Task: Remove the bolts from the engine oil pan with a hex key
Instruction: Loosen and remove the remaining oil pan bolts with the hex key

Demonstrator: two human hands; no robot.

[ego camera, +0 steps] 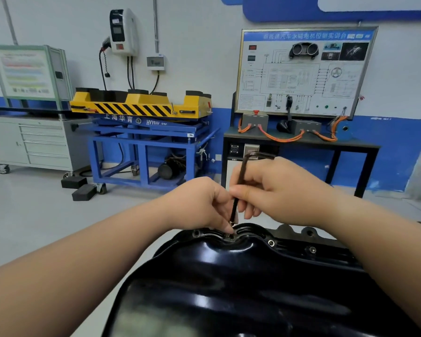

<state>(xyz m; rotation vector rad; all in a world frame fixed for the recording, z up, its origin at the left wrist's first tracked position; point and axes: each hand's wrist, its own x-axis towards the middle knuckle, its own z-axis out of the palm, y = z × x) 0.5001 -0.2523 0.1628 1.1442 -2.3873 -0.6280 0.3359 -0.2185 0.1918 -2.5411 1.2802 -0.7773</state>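
Observation:
A glossy black engine oil pan [241, 283] fills the lower middle of the view. A dark L-shaped hex key [241, 181] stands nearly upright, its tip in a bolt [231, 235] on the pan's far rim. My right hand [277, 190] grips the key's shaft, its short arm sticking out above the fingers. My left hand [204, 203] pinches the lower end of the key just above the bolt. Two more bolts [271, 243] [312, 250] sit in the rim to the right, and another bolt [196, 233] to the left.
Beyond the pan is grey floor. A blue lift stand with a yellow striped top [141, 105] stands at the back, a grey drawer cabinet [34, 142] to its left, and a training board on a black table [301, 139] to its right.

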